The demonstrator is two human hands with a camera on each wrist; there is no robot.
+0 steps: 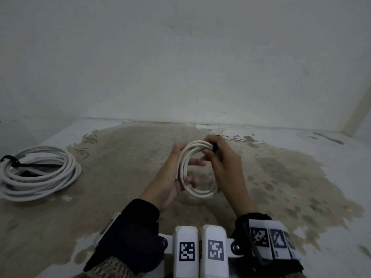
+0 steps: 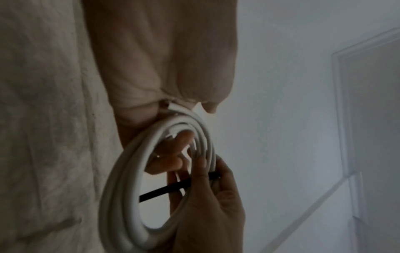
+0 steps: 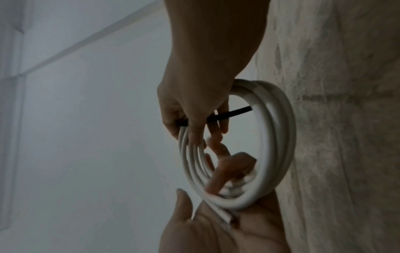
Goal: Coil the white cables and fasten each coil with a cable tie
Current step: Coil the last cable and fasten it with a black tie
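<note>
A small white cable coil (image 1: 200, 194) is held upright above the floor between both hands. My left hand (image 1: 170, 177) grips its left side, fingers curled through the loop. At the coil's top right, my right hand (image 1: 224, 161) pinches a black cable tie (image 1: 214, 147) against the strands. In the left wrist view the tie (image 2: 164, 190) crosses the inside of the coil (image 2: 121, 179). The right wrist view shows the tie (image 3: 229, 113) sticking out from the right hand's fingers (image 3: 194, 133) into the coil (image 3: 279, 137). Whether the tie is closed is hidden.
A larger white cable coil (image 1: 40, 173) lies on the floor at the far left, with a black tie (image 1: 10, 160) around its left edge and dark strips inside it. The stained floor (image 1: 281, 177) meets a pale wall (image 1: 180, 67) just beyond my hands.
</note>
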